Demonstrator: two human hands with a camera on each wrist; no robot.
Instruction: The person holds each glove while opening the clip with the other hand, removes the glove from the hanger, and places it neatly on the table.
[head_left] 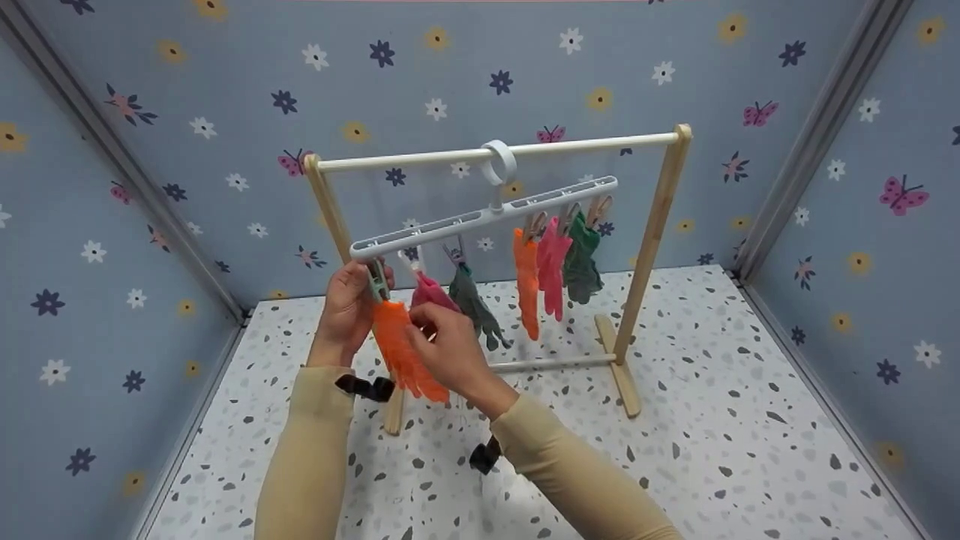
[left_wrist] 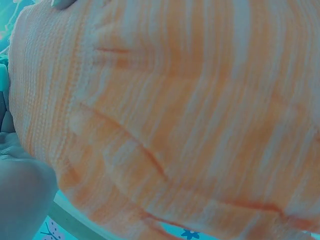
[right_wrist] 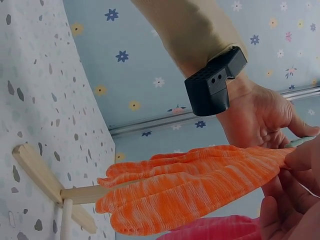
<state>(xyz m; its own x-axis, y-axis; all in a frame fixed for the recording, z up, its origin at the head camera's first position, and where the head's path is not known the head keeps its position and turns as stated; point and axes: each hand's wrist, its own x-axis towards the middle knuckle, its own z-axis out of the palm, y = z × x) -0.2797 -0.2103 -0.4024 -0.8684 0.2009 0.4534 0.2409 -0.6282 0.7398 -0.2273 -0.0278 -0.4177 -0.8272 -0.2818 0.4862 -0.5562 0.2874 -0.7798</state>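
Observation:
A pale green clothespin (head_left: 377, 282) at the low left end of the white clip hanger (head_left: 480, 217) is pinched by my left hand (head_left: 346, 304). Below it hangs an orange knitted glove (head_left: 397, 349), cuff up and fingers down. My right hand (head_left: 454, 349) pinches the near edge of this glove close to its cuff; its fingertips show at the edge in the right wrist view. The same glove (left_wrist: 190, 115) fills most of the left wrist view. Just behind hang a pink glove (head_left: 435, 291), partly hidden, and a dark green glove (head_left: 474, 304), both on clothespins.
The hanger's ring (head_left: 499, 163) loops over the rail (head_left: 585, 145) of a wooden stand (head_left: 652, 240). Another orange glove (head_left: 527, 285), a pink glove (head_left: 553, 266) and a green glove (head_left: 583, 262) hang on its right half. Flowered panels (head_left: 480, 82) enclose the speckled surface (head_left: 735, 420).

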